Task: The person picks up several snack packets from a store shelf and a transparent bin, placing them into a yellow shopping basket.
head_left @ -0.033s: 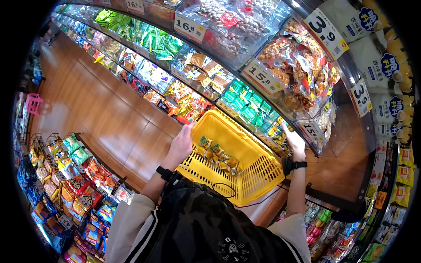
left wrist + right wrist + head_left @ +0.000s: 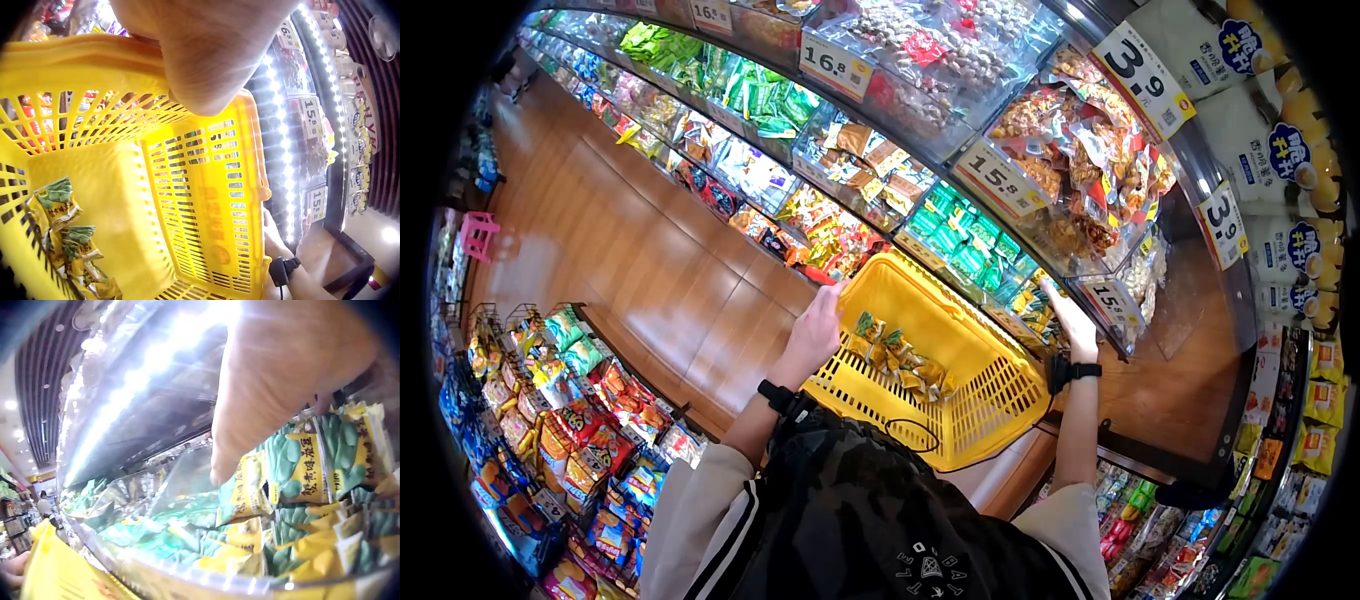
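Observation:
My left hand [image 2: 815, 325] grips the left rim of a yellow plastic shopping basket [image 2: 960, 325]. Several small yellow-and-green snack packets [image 2: 900, 365] lie together on the basket's slotted wall. Past the basket's right end, my right hand [image 2: 1075, 325] reaches into a shelf bin, its thumb extended. The right wrist view has this hand [image 2: 287, 381] over yellow-and-green bean snack packets [image 2: 294, 465], with most of its fingers hidden behind the palm. In the left wrist view, the left hand [image 2: 209, 50] covers part of the basket rim.
Tiered candy shelves run along the far side of the basket, with price tags [image 2: 1000, 180] on clear bins. Racks of bagged snacks [image 2: 585, 420] stand at the left. Wooden flooring [image 2: 660, 230] stretches away to the left, where a pink stool [image 2: 478, 236] stands.

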A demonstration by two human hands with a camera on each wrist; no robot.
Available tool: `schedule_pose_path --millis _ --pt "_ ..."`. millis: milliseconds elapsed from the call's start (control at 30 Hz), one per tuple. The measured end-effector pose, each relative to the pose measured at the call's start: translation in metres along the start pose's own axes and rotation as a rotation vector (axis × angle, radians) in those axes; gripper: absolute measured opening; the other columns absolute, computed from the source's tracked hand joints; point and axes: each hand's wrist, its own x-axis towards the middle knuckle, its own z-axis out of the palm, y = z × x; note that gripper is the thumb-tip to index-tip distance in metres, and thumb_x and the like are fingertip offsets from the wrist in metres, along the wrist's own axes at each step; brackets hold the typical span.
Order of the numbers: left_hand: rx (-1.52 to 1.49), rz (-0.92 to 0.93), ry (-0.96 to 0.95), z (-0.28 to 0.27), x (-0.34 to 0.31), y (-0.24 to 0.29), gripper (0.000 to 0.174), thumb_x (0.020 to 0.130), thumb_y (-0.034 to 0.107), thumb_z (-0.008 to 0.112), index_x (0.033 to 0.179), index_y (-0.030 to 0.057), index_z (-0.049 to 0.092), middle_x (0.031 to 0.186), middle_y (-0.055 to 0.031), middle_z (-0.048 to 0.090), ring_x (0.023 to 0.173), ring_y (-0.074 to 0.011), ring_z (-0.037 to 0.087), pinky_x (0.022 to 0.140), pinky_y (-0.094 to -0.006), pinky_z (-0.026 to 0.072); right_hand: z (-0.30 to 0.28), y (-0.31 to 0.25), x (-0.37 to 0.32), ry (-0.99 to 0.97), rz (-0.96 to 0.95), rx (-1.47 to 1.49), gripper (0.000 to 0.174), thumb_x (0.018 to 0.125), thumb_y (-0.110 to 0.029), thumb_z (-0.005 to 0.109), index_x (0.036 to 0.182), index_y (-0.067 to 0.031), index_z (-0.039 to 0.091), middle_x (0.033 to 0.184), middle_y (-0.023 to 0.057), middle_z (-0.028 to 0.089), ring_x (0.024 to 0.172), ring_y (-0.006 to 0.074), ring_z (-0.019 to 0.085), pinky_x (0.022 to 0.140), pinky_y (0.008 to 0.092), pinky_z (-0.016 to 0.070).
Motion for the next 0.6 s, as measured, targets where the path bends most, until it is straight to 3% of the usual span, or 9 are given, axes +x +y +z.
schedule_pose_path --millis 33,67,133,167,300,600 --pt "-0.002 0.013 0.006 -0.001 0.002 -0.004 0.056 0.093 -0.001 0.053 0.147 0.0067 0.041 0.128 -0.0212 0.054 0.115 -0.0441 0.058 0.094 -0.0507 0.0498 -0.008 0.044 0.010 -0.073 -0.279 -0.578 0.062 0.108 -0.021 0.037 0.160 0.0072 0.018 0.167 0.0184 0.026 0.155 0.0306 0.022 0.130 0.0442 0.0128" --pt "-0.018 -0.015 -0.005 0.002 -0.013 0.008 0.056 0.093 -0.001 0.053 0.147 0.0067 0.041 0.128 -0.0212 0.054 0.115 -0.0441 0.058 0.094 -0.0507 0.0498 -0.010 0.053 -0.006 -0.095 -0.208 -0.356 0.069 0.106 -0.021 0.040 0.159 0.0108 0.010 0.171 0.0174 0.011 0.157 0.0309 0.013 0.131 0.0446 0.0091" --pt "-0.035 -0.014 -0.015 -0.001 -0.007 0.006 0.055 0.093 -0.002 0.052 0.146 0.0063 0.041 0.127 -0.0208 0.054 0.115 -0.0438 0.058 0.094 -0.0503 0.0500 -0.003 0.040 0.003 -0.194 -0.358 -0.514 0.068 0.108 -0.033 0.035 0.163 -0.0022 0.011 0.171 0.0182 0.003 0.157 0.0367 0.005 0.125 0.0685 0.0069" --pt "-0.048 -0.010 -0.013 -0.002 -0.004 0.006 0.055 0.093 -0.002 0.052 0.146 0.0060 0.042 0.127 -0.0204 0.054 0.115 -0.0436 0.058 0.094 -0.0501 0.0501 0.015 -0.081 0.002 -0.338 -0.434 -0.726 0.067 0.108 -0.038 0.034 0.164 -0.0078 0.014 0.171 0.0167 0.003 0.156 0.0405 0.005 0.119 0.0782 0.0065" --pt "-0.034 0.020 0.013 -0.003 -0.004 0.008 0.054 0.093 -0.002 0.053 0.146 0.0062 0.042 0.127 -0.0205 0.054 0.115 -0.0436 0.058 0.094 -0.0504 0.0502 0.020 -0.029 -0.005 -0.295 -0.553 -0.915 0.068 0.108 -0.037 0.035 0.164 -0.0053 0.012 0.171 0.0169 0.002 0.156 0.0407 0.003 0.120 0.0753 0.0056" --pt "0.004 0.002 -0.002 -0.003 -0.004 0.009 0.055 0.094 -0.001 0.054 0.148 0.0056 0.040 0.131 -0.0226 0.053 0.117 -0.0445 0.058 0.096 -0.0496 0.0500 0.005 0.025 0.005 -0.230 -0.498 -0.837 0.072 0.107 -0.034 0.038 0.162 0.0002 0.009 0.171 0.0174 -0.001 0.156 0.0413 0.000 0.124 0.0686 0.0035"
